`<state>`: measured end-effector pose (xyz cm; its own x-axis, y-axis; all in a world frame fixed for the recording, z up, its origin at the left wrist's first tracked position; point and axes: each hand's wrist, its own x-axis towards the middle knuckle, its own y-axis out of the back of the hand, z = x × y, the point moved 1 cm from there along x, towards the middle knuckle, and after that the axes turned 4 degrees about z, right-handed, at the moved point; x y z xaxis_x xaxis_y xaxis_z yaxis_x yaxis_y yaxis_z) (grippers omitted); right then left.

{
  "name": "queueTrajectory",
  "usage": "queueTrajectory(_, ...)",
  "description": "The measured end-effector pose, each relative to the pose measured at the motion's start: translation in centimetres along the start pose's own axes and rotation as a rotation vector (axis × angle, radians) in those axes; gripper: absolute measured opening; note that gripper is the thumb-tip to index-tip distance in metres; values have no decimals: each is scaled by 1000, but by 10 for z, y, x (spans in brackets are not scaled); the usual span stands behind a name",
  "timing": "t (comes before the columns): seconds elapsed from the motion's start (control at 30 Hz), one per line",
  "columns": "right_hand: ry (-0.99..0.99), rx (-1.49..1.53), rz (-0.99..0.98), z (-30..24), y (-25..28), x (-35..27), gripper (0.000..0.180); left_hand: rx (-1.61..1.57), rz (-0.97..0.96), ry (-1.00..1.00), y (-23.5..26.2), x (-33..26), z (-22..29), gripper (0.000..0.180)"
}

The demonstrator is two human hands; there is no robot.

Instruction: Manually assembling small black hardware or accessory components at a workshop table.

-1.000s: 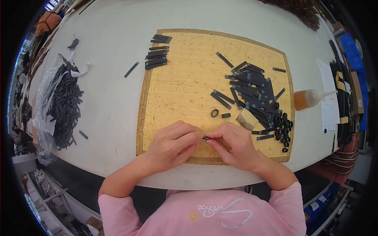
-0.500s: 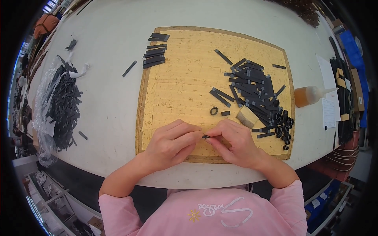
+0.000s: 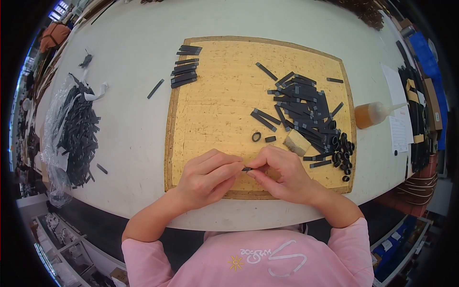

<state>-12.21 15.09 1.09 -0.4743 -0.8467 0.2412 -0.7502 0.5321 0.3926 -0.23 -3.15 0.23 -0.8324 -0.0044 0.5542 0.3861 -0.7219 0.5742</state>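
Observation:
Both hands meet above the near edge of a yellow board (image 3: 215, 115). A small black strip piece (image 3: 246, 169) is pinched between their fingertips; most of it is hidden, so I cannot tell whether it is bent into a loop. My left hand (image 3: 209, 176) has its fingers closed at the piece's left end. Thumb and forefinger of my right hand (image 3: 283, 176) press on it from the right. Just beyond the hands lie a black ring (image 3: 256, 137), another ring on its side (image 3: 270, 139) and a worn tan block (image 3: 297, 143).
Black strips (image 3: 306, 101) are heaped on the board's right, beside a cluster of black rings (image 3: 342, 155). More strips (image 3: 185, 71) line its left edge. A squeeze bottle (image 3: 372, 115) of amber liquid stands right. A plastic bag (image 3: 53, 148) with dark strips (image 3: 80, 136) lies left.
The view has shifted slightly, so the board and its contents sit a little differently in the picture. The hands keep their pinch on the black piece, almost unmoved.

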Motion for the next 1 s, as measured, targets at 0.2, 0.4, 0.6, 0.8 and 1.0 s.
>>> queueTrajectory(0.2, -18, -27, 8, -1, 2, 2, 14, 21, -2, -46, 2, 2, 1, 30)
queueTrajectory(0.4, 69, -89, -68, -2, 3, 1, 12, 17, -38, -49, 1, 3, 2, 28)
queueTrajectory(0.6, 46, -163, -44, 1, -3, -4, 14, 29, -21, -49, 2, 0, -2, 31)
queueTrajectory(0.8, 114, -228, -27, 1, -3, -2, 22, 46, -18, -46, 3, 1, -4, 30)
queueTrajectory(1.0, 129, -260, -25, -2, -5, 0, 20, 37, -32, -31, 2, 1, -2, 28)
